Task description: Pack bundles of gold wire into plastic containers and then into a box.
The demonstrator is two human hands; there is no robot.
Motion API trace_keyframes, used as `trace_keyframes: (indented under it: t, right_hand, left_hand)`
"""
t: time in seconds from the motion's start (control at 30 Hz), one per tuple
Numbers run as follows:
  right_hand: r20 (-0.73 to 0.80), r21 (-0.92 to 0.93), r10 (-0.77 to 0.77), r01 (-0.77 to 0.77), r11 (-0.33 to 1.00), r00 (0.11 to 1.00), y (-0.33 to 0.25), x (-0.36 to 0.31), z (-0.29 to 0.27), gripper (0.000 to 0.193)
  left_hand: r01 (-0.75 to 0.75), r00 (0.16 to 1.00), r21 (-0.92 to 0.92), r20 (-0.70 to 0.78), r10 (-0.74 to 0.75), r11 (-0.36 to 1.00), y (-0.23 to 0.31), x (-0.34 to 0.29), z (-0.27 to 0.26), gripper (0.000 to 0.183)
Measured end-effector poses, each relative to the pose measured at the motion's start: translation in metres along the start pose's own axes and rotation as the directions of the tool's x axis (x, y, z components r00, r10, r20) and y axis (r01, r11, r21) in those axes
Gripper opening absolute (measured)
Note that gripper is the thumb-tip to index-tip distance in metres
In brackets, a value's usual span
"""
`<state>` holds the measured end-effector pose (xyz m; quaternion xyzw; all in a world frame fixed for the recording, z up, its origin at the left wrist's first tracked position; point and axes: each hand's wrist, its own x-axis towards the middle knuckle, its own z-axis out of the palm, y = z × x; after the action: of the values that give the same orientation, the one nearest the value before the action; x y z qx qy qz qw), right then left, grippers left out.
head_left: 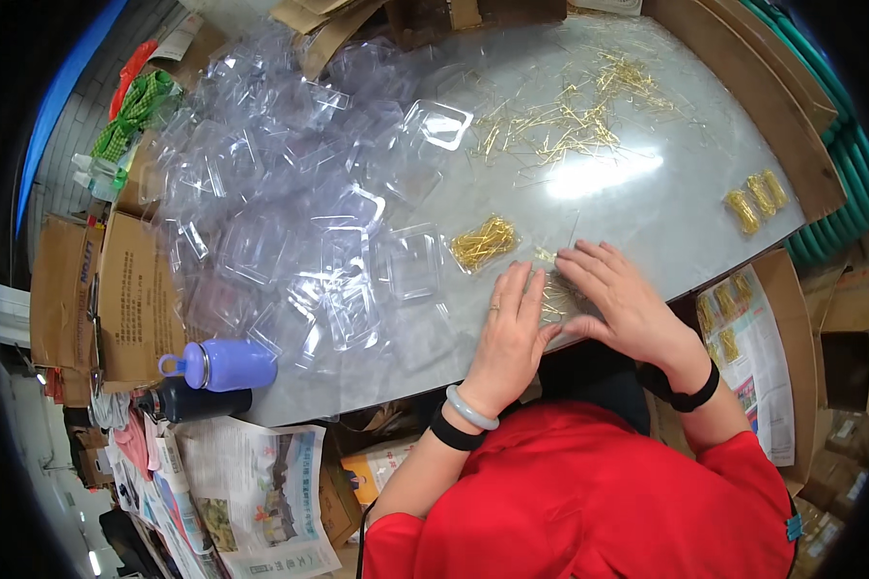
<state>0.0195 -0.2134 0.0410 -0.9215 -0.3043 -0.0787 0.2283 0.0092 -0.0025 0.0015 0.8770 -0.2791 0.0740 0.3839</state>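
Observation:
My left hand [510, 333] and my right hand [620, 297] rest at the near edge of the grey table, facing each other with fingers stretched out. Between them lies a small group of thin gold-coloured wire pins [554, 297], partly covered by my fingers. Whether the pins sit in a tray there I cannot tell. Just beyond my left hand, a clear plastic tray heaped with gold wire pins [484, 243] stands on the table. Farther off, many loose gold wire pins [589, 121] are scattered in a tangled spread.
A large pile of clear plastic trays [280, 183] covers the table's left side. A purple bottle [230, 365] and a black bottle [203, 399] stand at the near left. Bundled gold pins [756, 201] lie at the right, above a cardboard box [797, 357] holding more bundles on newspaper.

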Motion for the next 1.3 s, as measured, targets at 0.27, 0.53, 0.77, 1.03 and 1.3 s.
trace_keyframes:
  t: [0.27, 0.53, 0.77, 1.03, 1.3]
  right_hand:
    - [-0.090, 0.099, 0.138, -0.129, 0.987, 0.986, 0.011, -0.020, 0.014, 0.057]
    - [0.050, 0.093, 0.023, -0.028, 0.995, 0.998, 0.004, -0.008, 0.005, 0.065]
    - [-0.040, 0.333, 0.002, 0.012, 0.943, 0.999, 0.020, -0.015, 0.009, 0.056]
    - [-0.127, -0.019, 0.114, -0.117, 0.993, 0.985, 0.014, -0.028, -0.003, 0.057]
    - [-0.209, 0.329, 0.221, -0.145, 0.933, 0.953, -0.016, -0.023, 0.020, 0.043]
  left_hand:
    - [-0.008, 0.998, 0.167, 0.065, -0.003, 0.986, 0.006, 0.003, -0.005, 0.071]
    - [0.003, 0.998, 0.063, 0.056, -0.007, 0.998, 0.006, 0.003, 0.002, 0.071]
    - [0.014, 0.998, 0.207, 0.057, -0.027, 0.978, 0.007, 0.002, 0.001, 0.066]
    - [-0.048, 0.992, 0.142, 0.126, 0.030, 0.989, 0.017, 0.006, 0.007, 0.068]
    - [-0.032, 0.996, 0.109, 0.086, 0.023, 0.994, 0.021, 0.007, 0.008, 0.069]
